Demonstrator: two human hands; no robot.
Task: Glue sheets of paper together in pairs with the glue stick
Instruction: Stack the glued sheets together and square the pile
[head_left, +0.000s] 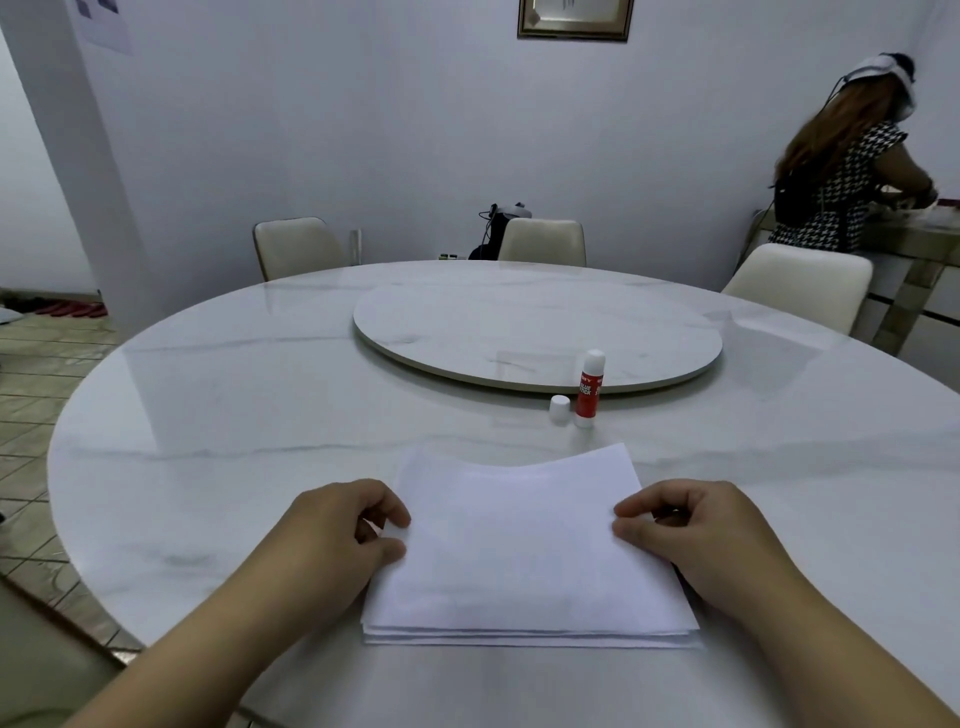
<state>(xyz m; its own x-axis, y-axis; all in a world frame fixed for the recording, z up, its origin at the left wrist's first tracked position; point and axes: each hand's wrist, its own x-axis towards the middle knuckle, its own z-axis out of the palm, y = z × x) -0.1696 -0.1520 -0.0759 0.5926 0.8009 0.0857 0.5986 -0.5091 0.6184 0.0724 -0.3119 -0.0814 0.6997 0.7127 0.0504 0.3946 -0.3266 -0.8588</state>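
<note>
A small stack of white paper sheets (524, 551) lies on the marble table in front of me. The top sheet curves upward at its far edge. My left hand (343, 530) pinches the sheet's left edge between thumb and fingers. My right hand (691, 530) pinches its right edge the same way. Beyond the stack a red glue stick (588, 389) stands upright with its white tip uncovered. Its white cap (559, 409) stands on the table just to its left.
The round white marble table (218, 426) carries a raised turntable (535, 327) in its middle. Cream chairs (543, 241) stand around the far side. A person in a checked top (841, 187) stands at a counter at the back right.
</note>
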